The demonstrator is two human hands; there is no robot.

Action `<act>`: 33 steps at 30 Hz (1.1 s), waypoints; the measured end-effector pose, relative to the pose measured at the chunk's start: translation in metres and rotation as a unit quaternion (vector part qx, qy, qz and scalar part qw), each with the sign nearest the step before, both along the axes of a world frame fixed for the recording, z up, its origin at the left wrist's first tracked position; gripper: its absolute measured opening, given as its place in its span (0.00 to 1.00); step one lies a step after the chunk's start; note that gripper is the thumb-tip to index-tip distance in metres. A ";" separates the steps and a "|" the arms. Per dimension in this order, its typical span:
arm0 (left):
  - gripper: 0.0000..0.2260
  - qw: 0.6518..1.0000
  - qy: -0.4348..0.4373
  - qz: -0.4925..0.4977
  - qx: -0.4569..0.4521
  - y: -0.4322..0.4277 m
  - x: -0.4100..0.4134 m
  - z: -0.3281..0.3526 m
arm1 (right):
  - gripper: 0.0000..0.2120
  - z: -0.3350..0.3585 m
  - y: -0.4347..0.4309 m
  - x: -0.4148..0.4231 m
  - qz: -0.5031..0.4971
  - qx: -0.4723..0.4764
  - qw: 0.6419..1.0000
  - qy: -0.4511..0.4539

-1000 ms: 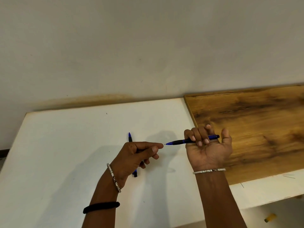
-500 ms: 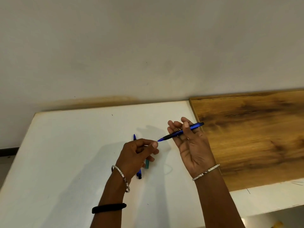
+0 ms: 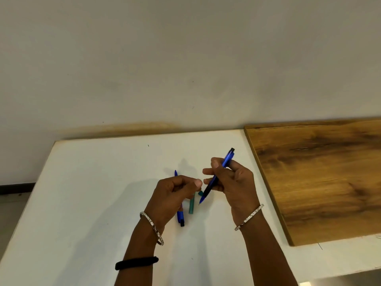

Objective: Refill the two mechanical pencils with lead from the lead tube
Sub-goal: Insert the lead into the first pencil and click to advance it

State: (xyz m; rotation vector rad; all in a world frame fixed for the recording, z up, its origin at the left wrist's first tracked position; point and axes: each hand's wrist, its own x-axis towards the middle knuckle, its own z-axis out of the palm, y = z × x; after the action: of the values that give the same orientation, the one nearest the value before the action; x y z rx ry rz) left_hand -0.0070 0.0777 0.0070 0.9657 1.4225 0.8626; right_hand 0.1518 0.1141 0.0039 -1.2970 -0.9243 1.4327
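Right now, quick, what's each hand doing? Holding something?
Left hand: fingers curled, thumb and fingertip pinched together; whether anything is between them cannot be told.
Right hand: grips the blue mechanical pencil, tip pointing down.

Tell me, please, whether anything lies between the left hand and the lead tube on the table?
Nothing visible does. The lead tube lies on the table just below the left hand's curled fingers. A spare pencil lies to its left; the right hand holds a second pencil, tip down, to its right.
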 end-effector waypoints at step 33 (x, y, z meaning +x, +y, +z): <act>0.19 0.918 0.385 0.091 0.030 -0.010 -0.045 -0.028 | 0.08 -0.028 -0.023 -0.068 0.134 0.041 0.882 -0.451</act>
State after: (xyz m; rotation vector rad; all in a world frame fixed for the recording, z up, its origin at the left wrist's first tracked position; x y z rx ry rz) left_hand -0.0516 0.0680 -0.0209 1.3131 2.1935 0.6804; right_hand 0.0833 0.0914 -0.0245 -1.8575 -1.8086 0.9162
